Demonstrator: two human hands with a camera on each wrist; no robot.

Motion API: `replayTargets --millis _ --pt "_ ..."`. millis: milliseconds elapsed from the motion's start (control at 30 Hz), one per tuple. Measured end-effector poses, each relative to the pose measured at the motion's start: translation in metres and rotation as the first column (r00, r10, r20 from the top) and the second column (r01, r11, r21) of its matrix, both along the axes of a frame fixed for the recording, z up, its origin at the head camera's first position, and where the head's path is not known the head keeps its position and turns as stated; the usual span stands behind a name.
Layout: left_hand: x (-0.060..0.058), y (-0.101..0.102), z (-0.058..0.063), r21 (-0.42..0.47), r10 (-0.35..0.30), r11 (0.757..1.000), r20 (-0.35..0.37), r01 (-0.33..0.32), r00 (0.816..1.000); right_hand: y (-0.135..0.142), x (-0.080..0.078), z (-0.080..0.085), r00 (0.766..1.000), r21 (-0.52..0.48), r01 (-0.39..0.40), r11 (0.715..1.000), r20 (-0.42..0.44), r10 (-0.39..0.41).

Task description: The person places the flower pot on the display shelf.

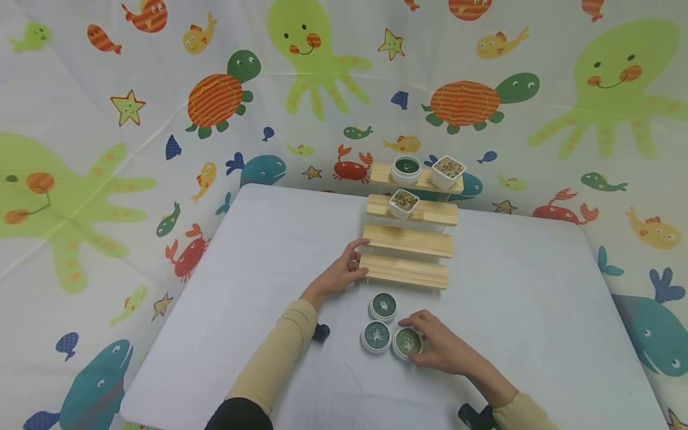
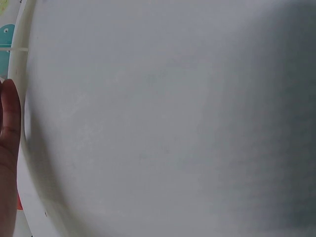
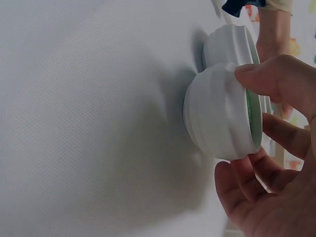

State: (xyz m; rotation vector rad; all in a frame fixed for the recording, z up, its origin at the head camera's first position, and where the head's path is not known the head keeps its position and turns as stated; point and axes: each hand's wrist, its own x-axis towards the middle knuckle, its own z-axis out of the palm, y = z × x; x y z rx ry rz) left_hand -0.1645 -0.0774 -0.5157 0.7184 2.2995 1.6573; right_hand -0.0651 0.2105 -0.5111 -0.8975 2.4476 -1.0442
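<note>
A wooden four-step display stand (image 1: 406,240) stands toward the back of the table. My left hand (image 1: 340,272) grips its left end, the thumb at the lowest step and a finger at the step above; the left wrist view catches only part of this hand. In front of the stand sit three round white pots. My right hand (image 1: 438,346) holds the nearest-right one, a pot with a light green top (image 1: 407,343), between thumb and fingers at its rim. Beside it are a pot with a grey-green top (image 1: 377,336) and a dark green one (image 1: 384,305).
On the top step are a round white pot (image 1: 406,169) with dark green contents and a square white bowl (image 1: 448,172) of grainy bits. A similar square bowl (image 1: 404,203) occupies the second step. A sea-animal printed cloth (image 1: 333,54) hangs behind the white table (image 1: 258,239).
</note>
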Motion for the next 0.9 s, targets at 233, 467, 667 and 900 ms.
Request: replayTargets --millis 233,467,667,900 --pt "0.0003 -0.0001 -0.0003 0.003 -0.002 1.000 0.002 0.002 1.000 -0.0017 0.0008 -0.0001 1.000 0.030 0.006 1.000 -0.016 -0.006" --pt "0.0002 0.0000 -0.0003 0.008 0.001 1.000 0.017 -0.001 1.000 -0.0031 0.0013 -0.0011 0.999 0.055 0.012 0.998 -0.040 -0.010" --pt "0.0001 -0.0005 0.0001 0.007 0.000 1.000 0.021 0.000 1.000 -0.0037 0.0013 -0.0010 0.997 0.055 0.011 0.998 -0.071 -0.007" --pt "0.0002 -0.0005 -0.0004 0.002 -0.005 1.000 0.004 0.005 1.000 -0.0046 0.0020 -0.0012 0.997 0.067 0.018 0.998 -0.076 -0.013"
